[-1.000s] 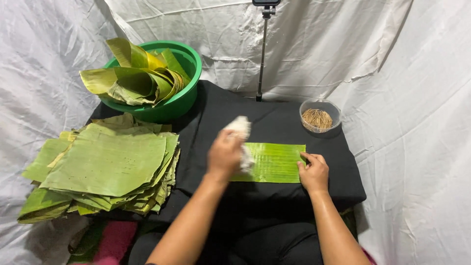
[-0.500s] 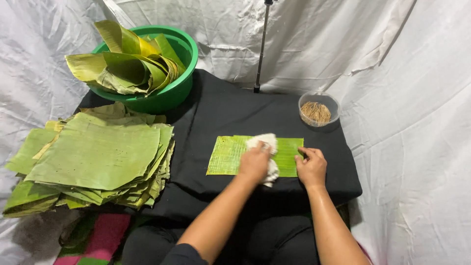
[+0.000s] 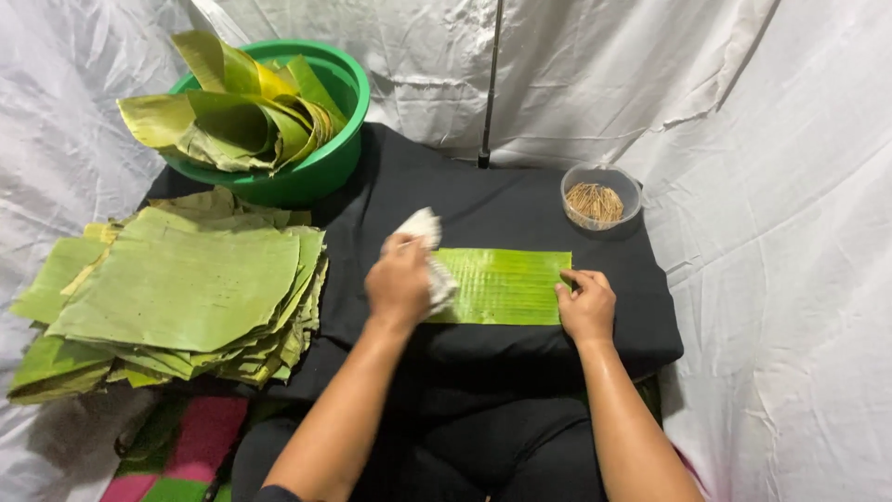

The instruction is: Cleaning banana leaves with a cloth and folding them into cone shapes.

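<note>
Leftward along the leaf strip (image 3: 506, 285), the white cloth (image 3: 429, 260) is being carried in the left hand (image 3: 400, 284), its grip closed around it. With the strip being pinned only at its right end by the right hand's (image 3: 587, 305) curled fingers, it is being left liable to buckle or tear.

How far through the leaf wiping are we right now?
Done: cannot tell; neither leaf heap shows wiped from unwiped. In hand: one banana leaf strip lies flat on the black cloth, the right hand pinning its end, the left hand pressing a white rag on it. Left: possibly the flat stack or the green basin.
</note>
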